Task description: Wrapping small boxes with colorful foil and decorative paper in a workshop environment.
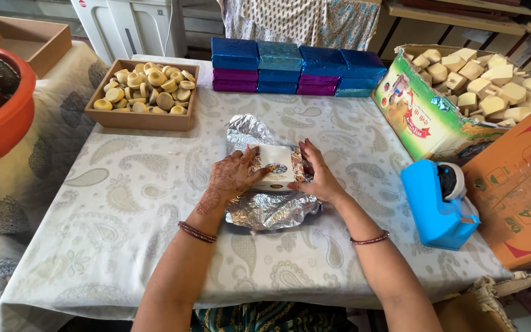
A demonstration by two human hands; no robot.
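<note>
A small white printed box [276, 167] lies on a crinkled sheet of silver foil [265, 209] in the middle of the table. My left hand [232, 175] grips the box's left end with the thumb across its front. Against the right end presses my right hand [319, 175], fingers curled around the edge. Both hands rest on the foil, which spreads out behind and in front of the box.
A wooden tray of round yellow discs [144, 92] sits back left. Stacked blue and purple wrapped boxes [296, 67] line the back. A carton of pale blocks [480, 83] and a blue tape dispenser [437, 203] stand right. An orange tub [4, 120] is left.
</note>
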